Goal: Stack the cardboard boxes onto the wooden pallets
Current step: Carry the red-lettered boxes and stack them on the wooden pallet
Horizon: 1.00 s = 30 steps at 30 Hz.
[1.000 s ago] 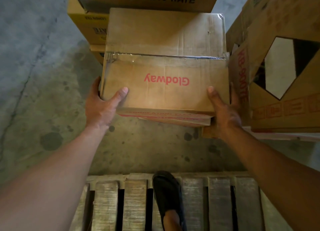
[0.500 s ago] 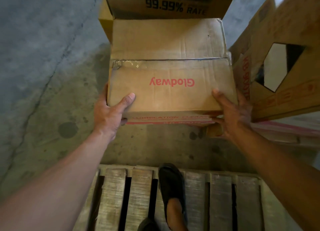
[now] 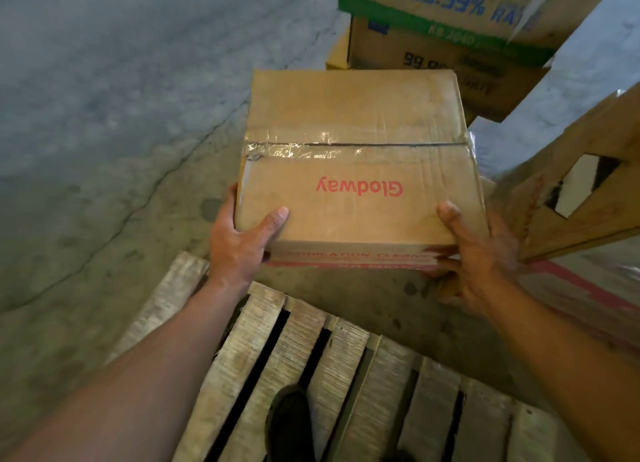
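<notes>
Head view: left hand [image 3: 239, 250] and right hand [image 3: 479, 264], fingers clamped on "Glodway" box [image 3: 353, 170] corners, above wooden pallet [image 3: 263, 343]; stacked boxes [image 3: 446, 21] read "99.99% RATE".

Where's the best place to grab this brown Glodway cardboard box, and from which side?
Take the brown taped cardboard box at its two near corners, one hand from each side: it is wide, flat-sided and without handles. The left hand and right hand hold it so, thumbs on top.
</notes>
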Each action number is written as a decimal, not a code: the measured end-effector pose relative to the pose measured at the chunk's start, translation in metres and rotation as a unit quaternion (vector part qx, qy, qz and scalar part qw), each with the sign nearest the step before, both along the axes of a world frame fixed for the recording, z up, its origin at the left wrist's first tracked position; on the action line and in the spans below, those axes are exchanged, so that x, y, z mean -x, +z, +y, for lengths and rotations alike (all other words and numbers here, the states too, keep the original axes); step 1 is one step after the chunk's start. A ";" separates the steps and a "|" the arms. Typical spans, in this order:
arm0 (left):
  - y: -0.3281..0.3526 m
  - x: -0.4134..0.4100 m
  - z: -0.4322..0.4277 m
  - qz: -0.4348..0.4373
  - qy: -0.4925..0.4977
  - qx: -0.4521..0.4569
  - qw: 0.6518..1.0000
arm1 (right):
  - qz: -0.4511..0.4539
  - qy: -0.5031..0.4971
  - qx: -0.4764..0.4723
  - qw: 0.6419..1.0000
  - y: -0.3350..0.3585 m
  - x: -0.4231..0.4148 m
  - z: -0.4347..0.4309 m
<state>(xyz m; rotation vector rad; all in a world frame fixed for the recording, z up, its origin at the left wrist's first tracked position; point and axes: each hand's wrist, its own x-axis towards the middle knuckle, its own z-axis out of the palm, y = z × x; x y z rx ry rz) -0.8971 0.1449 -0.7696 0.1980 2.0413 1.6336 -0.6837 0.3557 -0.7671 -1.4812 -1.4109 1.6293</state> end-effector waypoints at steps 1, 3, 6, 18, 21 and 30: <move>0.005 -0.008 -0.010 0.002 0.018 -0.006 1.000 | 0.005 0.016 -0.006 1.000 0.005 -0.003 -0.005; 0.009 -0.027 -0.032 0.008 0.037 -0.007 0.999 | 0.008 0.059 -0.013 0.998 0.014 -0.014 -0.017; 0.019 -0.060 -0.068 0.012 0.081 -0.018 0.997 | 0.032 0.111 0.003 0.993 0.024 -0.027 -0.036; 0.044 -0.178 -0.229 0.020 0.192 -0.034 0.981 | 0.061 0.226 -0.018 0.972 0.034 -0.070 -0.163; 0.054 -0.195 -0.266 0.016 0.227 -0.039 0.973 | 0.073 0.230 -0.003 0.970 0.045 -0.075 -0.195; 0.051 -0.271 -0.397 0.045 0.283 -0.015 0.958 | 0.101 0.273 -0.039 0.956 0.048 -0.125 -0.311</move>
